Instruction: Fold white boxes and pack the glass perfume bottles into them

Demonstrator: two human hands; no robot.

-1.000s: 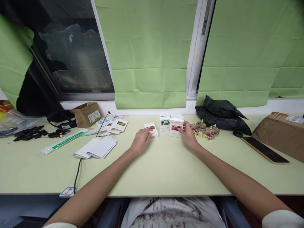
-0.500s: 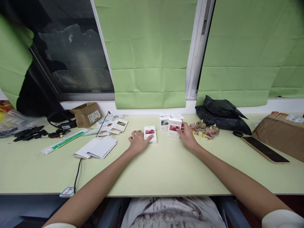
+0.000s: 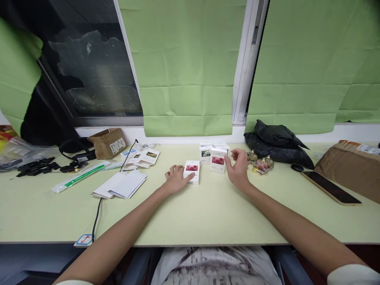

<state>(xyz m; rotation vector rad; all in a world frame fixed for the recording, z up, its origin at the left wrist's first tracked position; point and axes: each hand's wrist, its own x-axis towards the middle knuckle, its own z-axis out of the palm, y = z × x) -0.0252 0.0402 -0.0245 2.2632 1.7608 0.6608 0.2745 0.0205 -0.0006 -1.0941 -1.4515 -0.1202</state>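
Left hand on the flat box, right hand empty

The standing box, white with a red picture, is the landmark: it stands upright or nearly so on the table. The flat box, with a similar picture, lies to its left and a little nearer the person, the two apart. The left thumb lies across the flat box's top while the other fingers rest along its left side; whether they grip firmly or only steady it, I cannot tell.

The right hand is just right of the standing box, its fingers loosely curled, thumb and fingertips apart, holding nothing. The thumb is so near that box's edge that contact cannot be ruled out.

Behind the standing box and to its left is the rear box, with a green-and-white picture; more white tops show behind. To its right, past the right hand, are the ornaments; well to its left lie the papers.

The step in hand looks like positioning the boxes: one stands, the other is being handled. Bringing the flat box upright would call for fingers and thumb on opposite sides, a careful turn, and enough room not to knock the standing box.
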